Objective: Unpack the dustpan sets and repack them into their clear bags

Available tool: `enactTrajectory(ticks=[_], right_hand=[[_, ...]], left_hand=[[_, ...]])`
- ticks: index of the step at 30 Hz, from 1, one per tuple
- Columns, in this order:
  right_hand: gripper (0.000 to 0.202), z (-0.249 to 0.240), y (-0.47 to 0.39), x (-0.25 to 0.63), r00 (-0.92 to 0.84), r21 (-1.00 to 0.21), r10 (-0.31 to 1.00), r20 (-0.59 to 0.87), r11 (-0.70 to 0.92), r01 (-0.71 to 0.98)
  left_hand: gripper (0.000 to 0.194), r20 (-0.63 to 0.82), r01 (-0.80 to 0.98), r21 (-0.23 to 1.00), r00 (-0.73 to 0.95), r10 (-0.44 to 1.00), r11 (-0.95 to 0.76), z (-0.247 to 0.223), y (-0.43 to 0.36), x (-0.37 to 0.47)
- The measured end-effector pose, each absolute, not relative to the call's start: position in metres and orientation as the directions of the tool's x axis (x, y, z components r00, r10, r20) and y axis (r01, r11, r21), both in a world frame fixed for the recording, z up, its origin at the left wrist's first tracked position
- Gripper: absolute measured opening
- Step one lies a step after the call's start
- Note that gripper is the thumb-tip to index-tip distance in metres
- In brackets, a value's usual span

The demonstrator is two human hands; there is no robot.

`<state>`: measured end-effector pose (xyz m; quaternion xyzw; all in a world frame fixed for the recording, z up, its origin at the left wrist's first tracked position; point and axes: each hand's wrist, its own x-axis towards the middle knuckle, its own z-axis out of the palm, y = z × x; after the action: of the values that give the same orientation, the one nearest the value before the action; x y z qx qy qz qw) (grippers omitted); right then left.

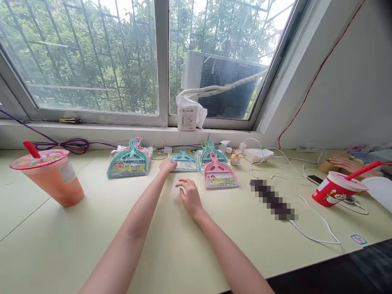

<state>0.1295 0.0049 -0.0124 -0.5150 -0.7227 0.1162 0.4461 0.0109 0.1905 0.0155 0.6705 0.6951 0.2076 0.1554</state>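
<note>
At the left edge of a small teal dustpan and brush set [187, 163] is my left hand [168, 165]. Its thumb lies over the printed card and its other fingers are mostly hidden, seemingly closed round that edge. Nearer to me, my right hand [190, 197] hovers over the table with fingers loosely bent and apart, holding nothing. To its right a pink dustpan and brush set [221, 171] lies in front of some teal sets [211, 152]. Another wrapped stack of teal and pink sets [129, 161] lies left of my left hand.
A big orange drink cup [56, 179] stands left on the table [171, 253]. Right are a pixelated dark object [272, 199], white cables [318, 241], a red cup [335, 190] and another person's hand [346, 163]. A white packet [187, 116] sits on the sill.
</note>
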Motion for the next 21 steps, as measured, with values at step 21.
enactTrajectory(ticks=[21], right_hand=[[0.033,-0.015,0.006,0.130,-0.167,-0.613,0.861,0.480,0.465,0.639]], left_hand=[[0.065,0.304,0.980,0.200,-0.048,0.951,-0.014,0.026,0.170,0.000]])
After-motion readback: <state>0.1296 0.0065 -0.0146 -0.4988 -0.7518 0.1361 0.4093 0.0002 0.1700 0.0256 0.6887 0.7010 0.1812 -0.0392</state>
